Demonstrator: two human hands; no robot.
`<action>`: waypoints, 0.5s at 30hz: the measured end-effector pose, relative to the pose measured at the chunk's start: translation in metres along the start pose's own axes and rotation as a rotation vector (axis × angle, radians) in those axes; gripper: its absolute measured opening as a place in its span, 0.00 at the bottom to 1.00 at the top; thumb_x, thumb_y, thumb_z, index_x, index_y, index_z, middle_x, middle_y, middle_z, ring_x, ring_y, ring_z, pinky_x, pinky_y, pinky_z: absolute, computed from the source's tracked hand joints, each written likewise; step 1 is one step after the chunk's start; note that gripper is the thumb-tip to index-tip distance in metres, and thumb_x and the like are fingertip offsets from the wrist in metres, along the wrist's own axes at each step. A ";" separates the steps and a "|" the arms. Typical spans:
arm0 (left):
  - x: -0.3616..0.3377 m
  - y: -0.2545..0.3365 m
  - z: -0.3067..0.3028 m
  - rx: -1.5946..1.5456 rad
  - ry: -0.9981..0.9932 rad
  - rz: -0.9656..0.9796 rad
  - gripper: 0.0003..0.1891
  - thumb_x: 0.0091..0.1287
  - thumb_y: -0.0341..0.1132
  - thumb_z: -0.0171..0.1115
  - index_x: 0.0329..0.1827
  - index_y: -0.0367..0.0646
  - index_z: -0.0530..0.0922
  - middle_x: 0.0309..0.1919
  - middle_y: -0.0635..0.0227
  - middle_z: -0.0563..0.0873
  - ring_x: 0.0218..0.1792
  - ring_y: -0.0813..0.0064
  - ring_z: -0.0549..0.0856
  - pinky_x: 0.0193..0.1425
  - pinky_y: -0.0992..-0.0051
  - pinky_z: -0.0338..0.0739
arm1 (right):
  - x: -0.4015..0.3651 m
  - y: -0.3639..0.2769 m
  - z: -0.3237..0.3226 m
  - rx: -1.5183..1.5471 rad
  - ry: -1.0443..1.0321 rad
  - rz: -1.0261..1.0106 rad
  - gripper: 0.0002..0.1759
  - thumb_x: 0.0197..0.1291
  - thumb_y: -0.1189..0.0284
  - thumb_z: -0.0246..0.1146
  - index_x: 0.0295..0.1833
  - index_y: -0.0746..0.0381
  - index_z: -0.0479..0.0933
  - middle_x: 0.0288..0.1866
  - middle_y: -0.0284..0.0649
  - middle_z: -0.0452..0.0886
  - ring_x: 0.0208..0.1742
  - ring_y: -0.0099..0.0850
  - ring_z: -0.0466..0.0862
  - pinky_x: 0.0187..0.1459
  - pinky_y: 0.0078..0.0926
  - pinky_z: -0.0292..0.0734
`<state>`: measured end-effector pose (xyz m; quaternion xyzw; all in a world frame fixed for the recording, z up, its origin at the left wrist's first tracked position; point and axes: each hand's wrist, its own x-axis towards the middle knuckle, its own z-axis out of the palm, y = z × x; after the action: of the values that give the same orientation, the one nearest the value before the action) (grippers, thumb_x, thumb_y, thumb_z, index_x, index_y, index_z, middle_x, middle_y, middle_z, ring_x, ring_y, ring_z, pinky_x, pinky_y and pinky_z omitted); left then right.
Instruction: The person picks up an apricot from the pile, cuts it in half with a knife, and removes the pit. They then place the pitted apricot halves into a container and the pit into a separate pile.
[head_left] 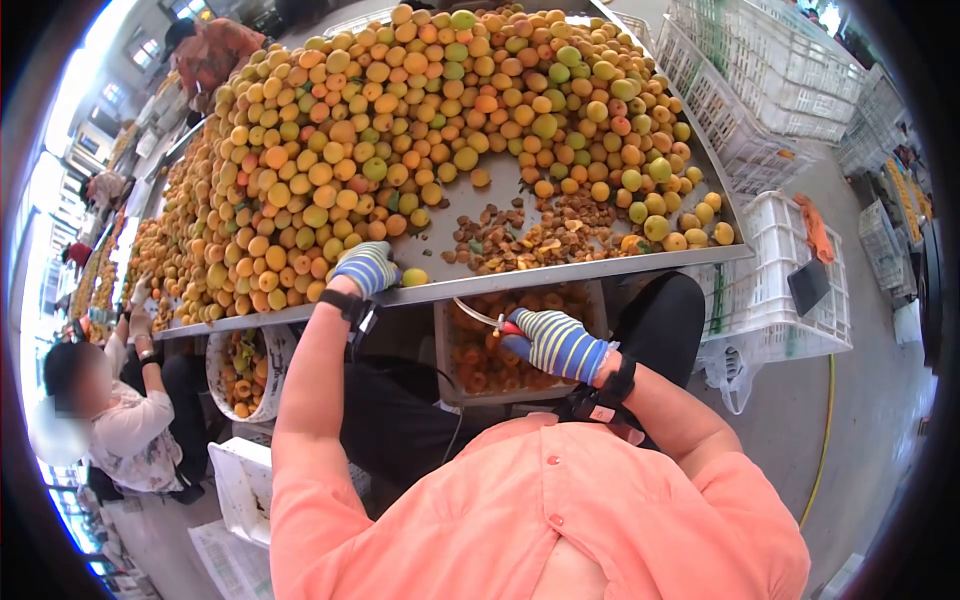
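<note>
My left hand [368, 268], in a blue-and-yellow striped glove, is at the near edge of the metal table beside the apricot pile [330, 150]. Its fingers curl inward, and whatever they may hold is hidden. A single yellow-green apricot [414, 277] lies just right of that hand. My right hand [560, 343], gloved alike, is closed around the red handle of a tool with a thin curved metal end [474, 313]. The tool is over a bin [447, 385] of orange halved-looking fruit below the table edge. Brown pits and scraps [540, 238] are heaped on the tray.
The raised metal rim [600, 267] runs across in front of me. A white bucket [212, 370] with fruit stands left. White crates [770, 225] are at the right, one with an orange cloth [815, 230]. A co-worker [130, 420] sits at the left along the same table.
</note>
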<state>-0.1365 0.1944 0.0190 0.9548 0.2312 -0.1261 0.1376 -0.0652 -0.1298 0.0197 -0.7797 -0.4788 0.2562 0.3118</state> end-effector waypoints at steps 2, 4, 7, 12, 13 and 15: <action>0.013 -0.015 0.010 -0.518 0.094 0.013 0.18 0.58 0.43 0.65 0.44 0.38 0.80 0.32 0.64 0.85 0.33 0.69 0.84 0.40 0.71 0.78 | -0.005 -0.005 -0.006 0.038 0.047 0.055 0.17 0.60 0.59 0.61 0.43 0.62 0.74 0.32 0.53 0.80 0.36 0.52 0.80 0.37 0.46 0.74; -0.006 0.006 -0.014 -1.241 -0.082 -0.122 0.17 0.63 0.48 0.62 0.45 0.46 0.79 0.28 0.74 0.80 0.22 0.85 0.75 0.25 0.87 0.69 | -0.005 0.000 -0.008 0.084 0.136 -0.001 0.15 0.62 0.62 0.59 0.44 0.63 0.74 0.31 0.54 0.80 0.35 0.53 0.80 0.35 0.45 0.73; -0.019 0.031 -0.012 -1.804 -0.206 -0.068 0.16 0.65 0.47 0.60 0.44 0.44 0.78 0.32 0.67 0.81 0.23 0.79 0.77 0.24 0.84 0.72 | 0.010 0.012 -0.003 0.305 0.252 -0.150 0.11 0.65 0.67 0.57 0.45 0.64 0.74 0.26 0.47 0.80 0.25 0.43 0.79 0.29 0.36 0.72; -0.034 0.077 -0.004 -2.069 -0.350 0.164 0.22 0.69 0.49 0.54 0.53 0.38 0.74 0.39 0.59 0.82 0.29 0.74 0.78 0.31 0.81 0.74 | 0.034 -0.025 -0.030 0.941 0.210 0.057 0.10 0.69 0.69 0.54 0.45 0.66 0.74 0.25 0.28 0.73 0.25 0.15 0.66 0.26 0.17 0.65; -0.030 0.079 0.000 -2.137 -0.457 0.287 0.23 0.70 0.49 0.52 0.58 0.38 0.73 0.43 0.59 0.82 0.33 0.72 0.80 0.36 0.80 0.75 | 0.044 -0.022 -0.025 0.957 0.278 -0.004 0.10 0.69 0.69 0.54 0.46 0.65 0.74 0.25 0.28 0.74 0.25 0.15 0.67 0.26 0.17 0.65; -0.031 0.086 0.001 -2.129 -0.451 0.235 0.23 0.70 0.47 0.52 0.59 0.38 0.72 0.46 0.59 0.82 0.37 0.70 0.82 0.37 0.78 0.75 | 0.052 -0.028 -0.031 0.902 0.328 0.008 0.10 0.69 0.70 0.53 0.46 0.65 0.75 0.27 0.30 0.75 0.27 0.16 0.67 0.27 0.17 0.66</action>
<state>-0.1223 0.1082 0.0452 0.3179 0.0987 -0.0199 0.9428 -0.0387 -0.0809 0.0558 -0.5986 -0.2614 0.3132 0.6894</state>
